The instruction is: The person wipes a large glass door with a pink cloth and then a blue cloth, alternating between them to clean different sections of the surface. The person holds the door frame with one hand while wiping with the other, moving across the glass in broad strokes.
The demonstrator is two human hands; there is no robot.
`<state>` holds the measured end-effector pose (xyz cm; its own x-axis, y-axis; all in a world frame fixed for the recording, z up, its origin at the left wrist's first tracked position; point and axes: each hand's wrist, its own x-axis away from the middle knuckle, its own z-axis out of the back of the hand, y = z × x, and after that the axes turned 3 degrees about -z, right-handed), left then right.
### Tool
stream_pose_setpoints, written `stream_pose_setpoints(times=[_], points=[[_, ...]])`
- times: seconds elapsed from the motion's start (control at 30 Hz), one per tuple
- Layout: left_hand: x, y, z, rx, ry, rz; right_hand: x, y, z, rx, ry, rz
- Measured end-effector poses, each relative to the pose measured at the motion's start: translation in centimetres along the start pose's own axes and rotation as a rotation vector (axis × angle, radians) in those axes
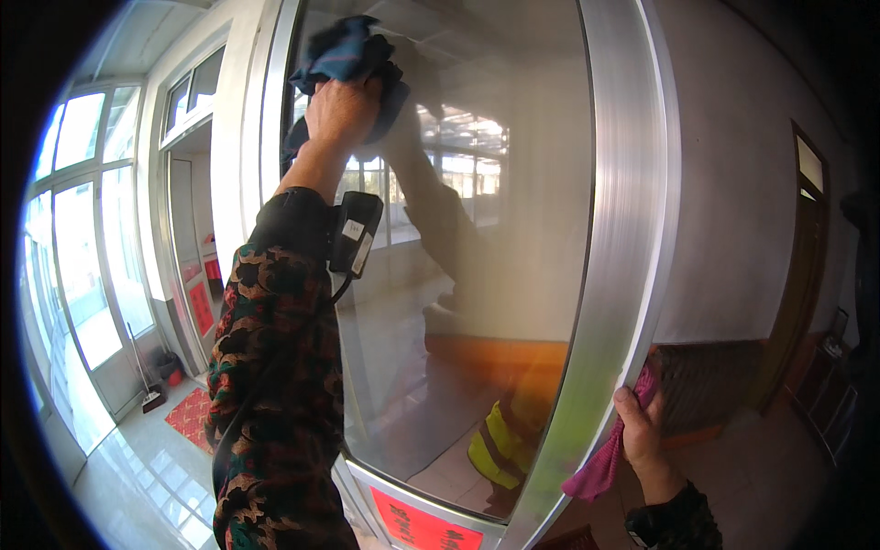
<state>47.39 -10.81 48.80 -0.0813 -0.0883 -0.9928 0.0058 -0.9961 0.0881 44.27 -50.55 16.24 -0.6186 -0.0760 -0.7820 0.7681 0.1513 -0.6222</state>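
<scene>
A bunched dark blue cloth is pressed to the upper left of the glass pane, gripped in my left hand. My left arm is stretched upward across the pane's left side. At the lower right, my right hand holds the edge of the aluminium door frame, with a pink cloth caught in its grip and hanging below. The glass mirrors my arm and some bright windows. A black device with a cable is strapped at my left wrist.
Red paper with writing is stuck below the pane. To the left are a doorway, a broom, a dark bucket and a red mat. A dark door stands in the right wall.
</scene>
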Motion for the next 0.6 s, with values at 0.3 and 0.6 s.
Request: stream_pose_setpoints(times=[0.3, 0.6], points=[[25.7, 4.7, 0.0, 0.162, -0.168, -0.828, -0.3, 1.1, 0.8, -0.007, -0.023, -0.042], [15.1, -1.4, -1.6, 0.922, -0.070, -0.675, -0.4, 0.6, 1.4, 0.163, -0.056, 0.032]])
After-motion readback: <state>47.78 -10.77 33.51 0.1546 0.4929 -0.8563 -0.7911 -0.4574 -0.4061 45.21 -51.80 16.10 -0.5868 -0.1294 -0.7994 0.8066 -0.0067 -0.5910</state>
